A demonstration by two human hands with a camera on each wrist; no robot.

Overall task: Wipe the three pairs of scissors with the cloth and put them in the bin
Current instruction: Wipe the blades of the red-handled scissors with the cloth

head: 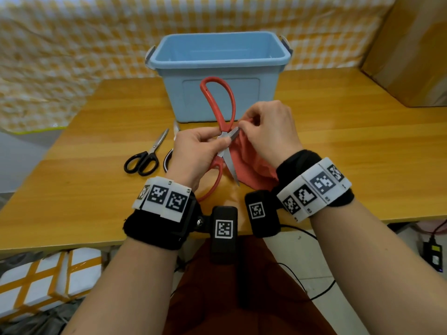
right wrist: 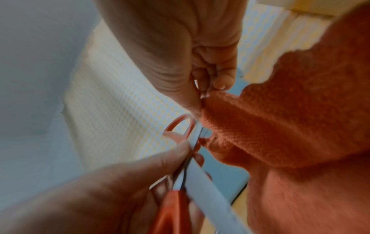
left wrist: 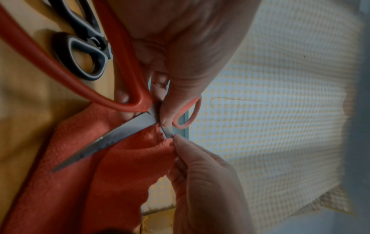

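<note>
My left hand (head: 219, 142) holds the big red-handled scissors (head: 228, 105) at their pivot, above the table in front of the blue bin (head: 217, 59). The blades stand apart, and the long one (head: 231, 165) points toward me. My right hand (head: 242, 128) pinches the red cloth (head: 249, 165) around the other blade near the pivot. In the left wrist view the cloth (left wrist: 100, 174) hangs below the bare blade (left wrist: 112, 139). In the right wrist view my fingertips (right wrist: 204, 98) press cloth (right wrist: 290, 126) onto the steel. Black scissors (head: 145, 155) lie on the table at the left. A third pair (head: 168, 158) is mostly hidden behind my left hand.
The wooden table (head: 338, 153) runs to a near edge just under my wrists. A cardboard box (head: 416, 52) stands at the back right. Yellow checked fabric (head: 72, 56) hangs behind the bin. Cables and a charger (head: 433, 255) lie on the floor at the right.
</note>
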